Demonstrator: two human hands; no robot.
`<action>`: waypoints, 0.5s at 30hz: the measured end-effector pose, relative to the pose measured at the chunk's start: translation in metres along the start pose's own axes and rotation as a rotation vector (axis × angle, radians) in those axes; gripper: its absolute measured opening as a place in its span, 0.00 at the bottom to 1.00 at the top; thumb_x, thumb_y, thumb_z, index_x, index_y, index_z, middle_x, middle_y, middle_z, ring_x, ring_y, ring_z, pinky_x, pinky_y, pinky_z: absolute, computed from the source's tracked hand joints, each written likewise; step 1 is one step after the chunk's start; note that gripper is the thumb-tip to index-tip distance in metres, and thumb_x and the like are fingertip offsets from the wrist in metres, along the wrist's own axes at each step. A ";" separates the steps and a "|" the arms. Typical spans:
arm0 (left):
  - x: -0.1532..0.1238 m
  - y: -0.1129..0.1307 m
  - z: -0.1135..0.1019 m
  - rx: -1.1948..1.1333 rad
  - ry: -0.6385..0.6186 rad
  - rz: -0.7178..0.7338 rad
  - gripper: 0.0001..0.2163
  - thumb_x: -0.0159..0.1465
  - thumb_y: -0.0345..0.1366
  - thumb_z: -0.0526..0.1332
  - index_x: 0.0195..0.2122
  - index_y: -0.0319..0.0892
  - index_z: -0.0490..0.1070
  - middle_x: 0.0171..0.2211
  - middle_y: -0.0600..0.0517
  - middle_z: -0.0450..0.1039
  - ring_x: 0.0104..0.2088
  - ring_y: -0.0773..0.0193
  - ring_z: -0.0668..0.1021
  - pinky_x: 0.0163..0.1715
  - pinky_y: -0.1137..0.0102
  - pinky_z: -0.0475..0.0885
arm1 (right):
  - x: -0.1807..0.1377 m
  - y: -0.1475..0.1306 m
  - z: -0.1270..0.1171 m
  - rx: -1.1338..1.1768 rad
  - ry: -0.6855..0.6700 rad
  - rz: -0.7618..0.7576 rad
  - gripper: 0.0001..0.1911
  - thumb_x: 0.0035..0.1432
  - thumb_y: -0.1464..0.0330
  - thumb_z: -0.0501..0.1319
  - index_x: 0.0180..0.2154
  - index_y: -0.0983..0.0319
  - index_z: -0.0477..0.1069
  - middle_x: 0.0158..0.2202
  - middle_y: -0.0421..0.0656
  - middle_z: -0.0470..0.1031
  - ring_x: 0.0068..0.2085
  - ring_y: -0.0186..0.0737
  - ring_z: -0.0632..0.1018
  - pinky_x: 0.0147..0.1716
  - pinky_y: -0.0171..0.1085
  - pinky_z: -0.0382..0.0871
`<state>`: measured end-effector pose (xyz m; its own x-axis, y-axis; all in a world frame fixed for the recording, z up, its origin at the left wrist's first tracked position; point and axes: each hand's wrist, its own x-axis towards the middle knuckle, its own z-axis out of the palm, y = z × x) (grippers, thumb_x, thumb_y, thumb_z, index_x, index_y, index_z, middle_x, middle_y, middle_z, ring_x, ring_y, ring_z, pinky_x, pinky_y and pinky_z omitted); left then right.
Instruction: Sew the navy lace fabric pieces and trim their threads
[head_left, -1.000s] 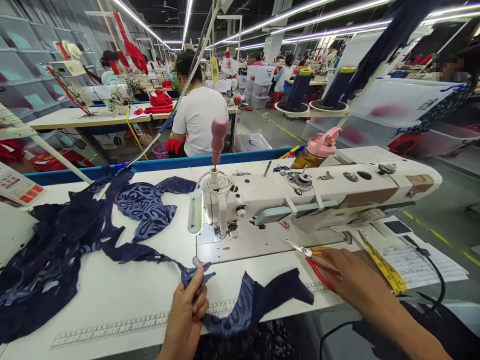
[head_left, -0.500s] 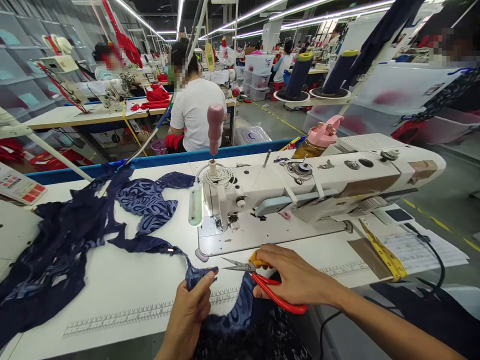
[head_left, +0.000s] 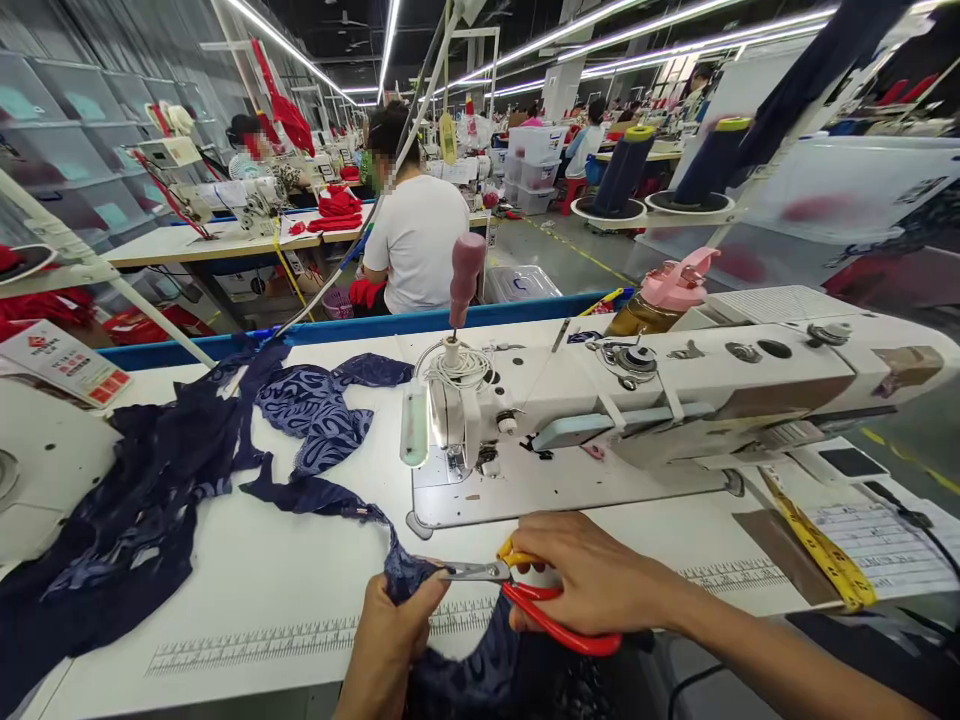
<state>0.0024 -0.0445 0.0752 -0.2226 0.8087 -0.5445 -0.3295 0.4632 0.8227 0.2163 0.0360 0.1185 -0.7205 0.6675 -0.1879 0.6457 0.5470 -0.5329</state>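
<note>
"How does the cloth look?"

"The lace fabric (head_left: 322, 420) is navy with a paler blue swirl pattern. It trails as a narrow strip across the white surface (head_left: 262, 570) to the front edge."

"And against the fingers?"

"The left hand (head_left: 394, 640) pinches its end between closed fingers (head_left: 431, 595). The right hand (head_left: 592, 580) grips red-handled scissors (head_left: 480, 572), whose blade tips touch the strip at that pinch."

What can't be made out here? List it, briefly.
All in the head view:
1. Scissors tips: hidden where the left hand pinches the navy fabric, so what they cut is unclear.
2. Navy fabric's lower end: cut off by the bottom edge.
3. Printed sheet: text too small.
</note>
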 end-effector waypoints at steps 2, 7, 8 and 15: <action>0.000 -0.002 0.000 0.006 0.019 -0.003 0.26 0.42 0.54 0.74 0.31 0.39 0.70 0.13 0.67 0.45 0.16 0.77 0.48 0.16 0.76 0.43 | 0.000 0.001 0.000 -0.007 -0.010 0.005 0.24 0.52 0.46 0.66 0.28 0.60 0.67 0.29 0.37 0.69 0.31 0.37 0.71 0.30 0.34 0.59; 0.001 -0.003 0.002 0.033 0.027 0.024 0.23 0.44 0.52 0.74 0.30 0.39 0.70 0.14 0.66 0.47 0.16 0.77 0.49 0.17 0.76 0.44 | -0.002 0.002 0.002 -0.011 -0.008 0.013 0.27 0.55 0.46 0.65 0.24 0.60 0.61 0.25 0.36 0.66 0.27 0.35 0.67 0.26 0.33 0.53; 0.001 -0.003 0.002 0.039 0.027 0.029 0.23 0.45 0.51 0.74 0.29 0.39 0.69 0.14 0.66 0.47 0.16 0.77 0.49 0.17 0.76 0.44 | -0.003 0.001 0.002 -0.004 -0.013 0.013 0.27 0.55 0.47 0.65 0.23 0.61 0.60 0.24 0.36 0.66 0.27 0.34 0.67 0.26 0.33 0.52; 0.006 -0.006 -0.001 0.008 0.018 0.017 0.24 0.45 0.52 0.73 0.31 0.37 0.72 0.14 0.66 0.46 0.16 0.77 0.49 0.17 0.76 0.44 | -0.028 0.033 0.002 -0.072 0.105 0.156 0.23 0.62 0.49 0.58 0.26 0.59 0.66 0.26 0.40 0.72 0.28 0.39 0.73 0.27 0.36 0.58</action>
<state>0.0017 -0.0427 0.0663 -0.2450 0.8097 -0.5333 -0.3182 0.4524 0.8331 0.2570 0.0343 0.1048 -0.5824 0.7938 -0.1750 0.7668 0.4650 -0.4426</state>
